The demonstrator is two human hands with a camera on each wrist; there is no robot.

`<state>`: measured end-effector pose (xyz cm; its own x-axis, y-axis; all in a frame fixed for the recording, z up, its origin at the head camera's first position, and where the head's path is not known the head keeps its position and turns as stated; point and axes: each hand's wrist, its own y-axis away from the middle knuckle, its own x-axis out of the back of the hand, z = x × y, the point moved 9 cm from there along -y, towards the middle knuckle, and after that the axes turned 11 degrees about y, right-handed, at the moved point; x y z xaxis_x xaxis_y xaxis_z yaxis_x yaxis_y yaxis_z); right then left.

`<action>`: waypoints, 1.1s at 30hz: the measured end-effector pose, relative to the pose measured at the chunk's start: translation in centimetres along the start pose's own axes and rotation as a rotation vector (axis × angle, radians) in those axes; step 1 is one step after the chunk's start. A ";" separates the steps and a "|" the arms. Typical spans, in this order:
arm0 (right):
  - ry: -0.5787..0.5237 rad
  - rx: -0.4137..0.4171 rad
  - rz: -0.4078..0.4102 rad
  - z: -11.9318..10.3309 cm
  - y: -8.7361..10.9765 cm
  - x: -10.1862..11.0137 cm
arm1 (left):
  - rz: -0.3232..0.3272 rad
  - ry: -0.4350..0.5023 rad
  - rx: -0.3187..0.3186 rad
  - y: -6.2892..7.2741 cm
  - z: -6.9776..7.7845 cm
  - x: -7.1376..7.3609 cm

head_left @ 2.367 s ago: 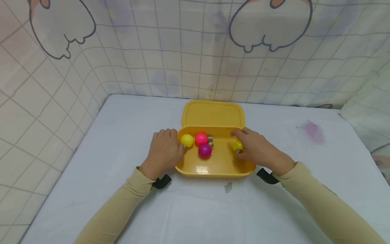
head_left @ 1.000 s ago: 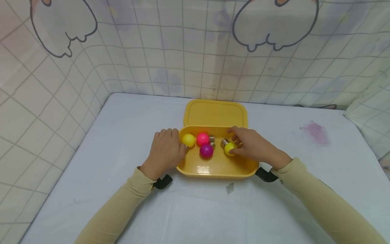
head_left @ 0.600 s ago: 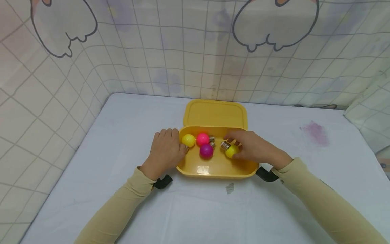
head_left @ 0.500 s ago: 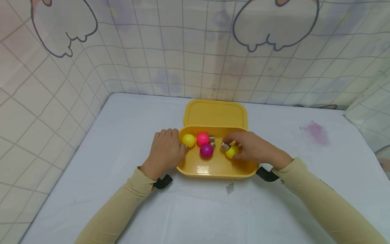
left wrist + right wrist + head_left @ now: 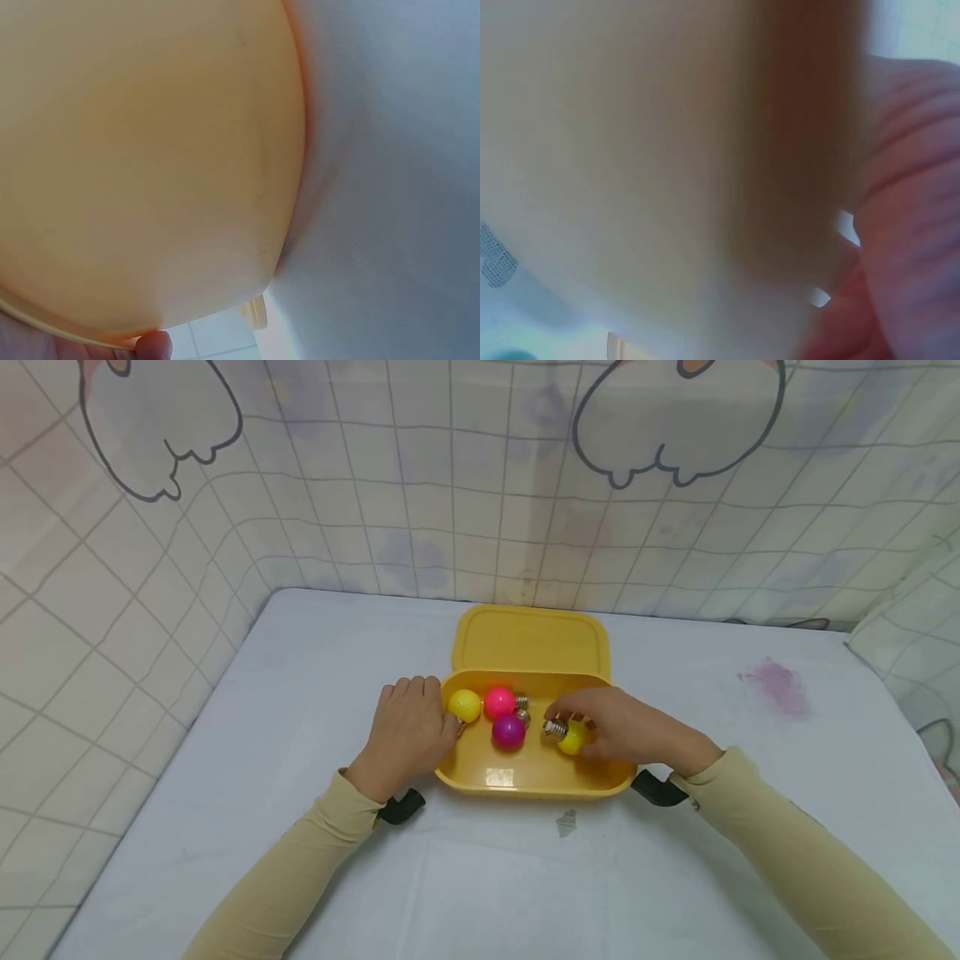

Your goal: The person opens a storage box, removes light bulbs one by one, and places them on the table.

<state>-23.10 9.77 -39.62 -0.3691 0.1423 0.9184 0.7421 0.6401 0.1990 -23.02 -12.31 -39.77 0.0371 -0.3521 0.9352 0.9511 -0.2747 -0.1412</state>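
Note:
A yellow plastic box lies with its lid folded back. My left hand grips its left rim, thumb on the inner side; the left wrist view has fingertips at that rim. Inside the box, my right hand holds a yellow light bulb between thumb and fingers, the metal screw base pointing left. Farther left in the box lie another yellow bulb, a pink bulb and a purple bulb. In the right wrist view, the blurred box wall hides most of the grip.
A white cloth covers the table. Grid-patterned fabric hangs behind it and along the left. A grey patch lies in front of the box, and a pinkish stain marks the cloth at right.
My right hand first brings the yellow bulb leftward from the box's right wall, then turns it and shifts slightly right; its base now points left. My left hand stays at the rim.

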 end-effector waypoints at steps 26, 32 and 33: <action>0.012 0.022 0.085 -0.4 0.6 0.2 | -0.003 -0.003 0.003 0.0 0.0 0.0; -0.047 0.013 0.102 -0.3 0.9 0.4 | 0.006 -0.009 -0.003 0.0 0.1 0.1; -0.049 0.011 0.106 -0.3 0.9 0.5 | 0.007 -0.010 -0.004 0.0 0.1 0.1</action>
<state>-22.41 10.17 -38.89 -0.3160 0.2467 0.9161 0.7722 0.6279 0.0972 -22.99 -12.20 -39.66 0.0470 -0.3452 0.9374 0.9496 -0.2758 -0.1492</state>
